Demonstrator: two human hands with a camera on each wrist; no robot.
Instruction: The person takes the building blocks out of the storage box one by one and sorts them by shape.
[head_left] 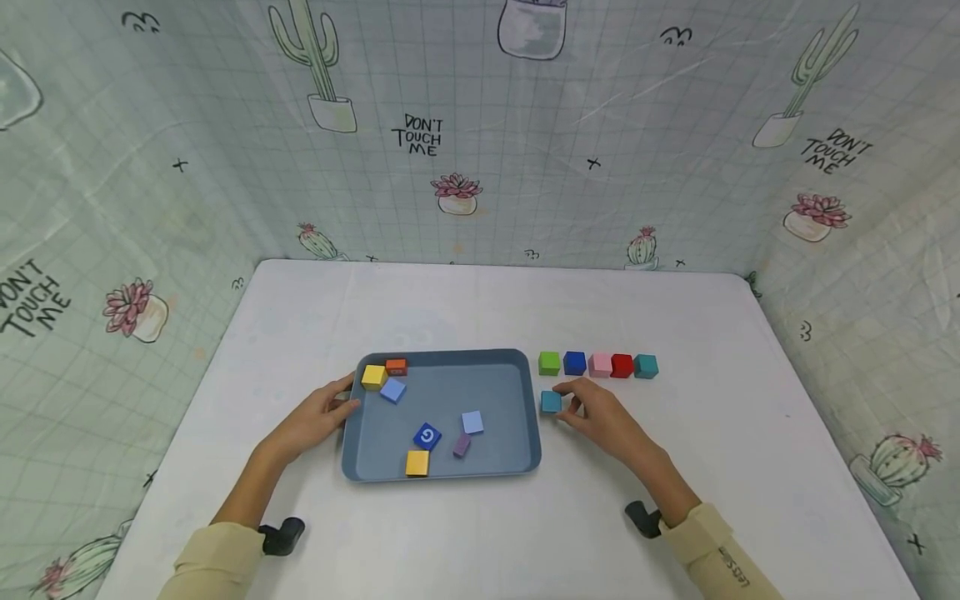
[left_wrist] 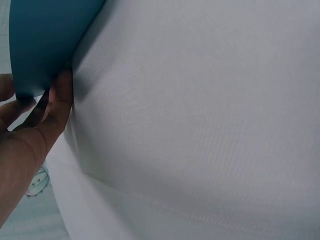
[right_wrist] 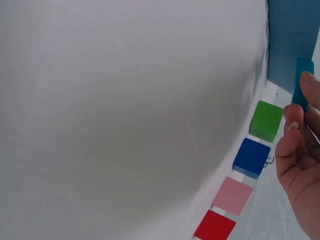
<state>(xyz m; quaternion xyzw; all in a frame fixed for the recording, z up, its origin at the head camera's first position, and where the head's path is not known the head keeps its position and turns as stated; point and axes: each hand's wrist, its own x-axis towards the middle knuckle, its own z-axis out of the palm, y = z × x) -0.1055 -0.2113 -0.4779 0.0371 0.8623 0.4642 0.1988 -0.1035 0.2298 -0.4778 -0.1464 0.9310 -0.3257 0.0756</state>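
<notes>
At the left rim of a blue-grey tray (head_left: 442, 478), my left hand (head_left: 311, 425) grips the edge, its thumb lapping over the rim. The left wrist view shows the fingers (left_wrist: 62, 100) against the tray's edge. A teal-blue cube (head_left: 551, 402) is pinched between thumb and fingers of my right hand (head_left: 600, 417), just outside the tray's right wall. Inside the tray lie yellow cubes (head_left: 374, 377), an orange block (head_left: 396, 367), light blue blocks (head_left: 393, 390), a dark blue block (head_left: 427, 437) with a white mark, and a purple block (head_left: 461, 446).
Right of the tray, a row of cubes runs along the white table (head_left: 450, 542): green (head_left: 549, 363), dark blue (head_left: 574, 363), pink (head_left: 600, 365), red (head_left: 622, 366) and teal (head_left: 646, 367). Patterned cloth (head_left: 525, 208) stands behind the table and at its sides.
</notes>
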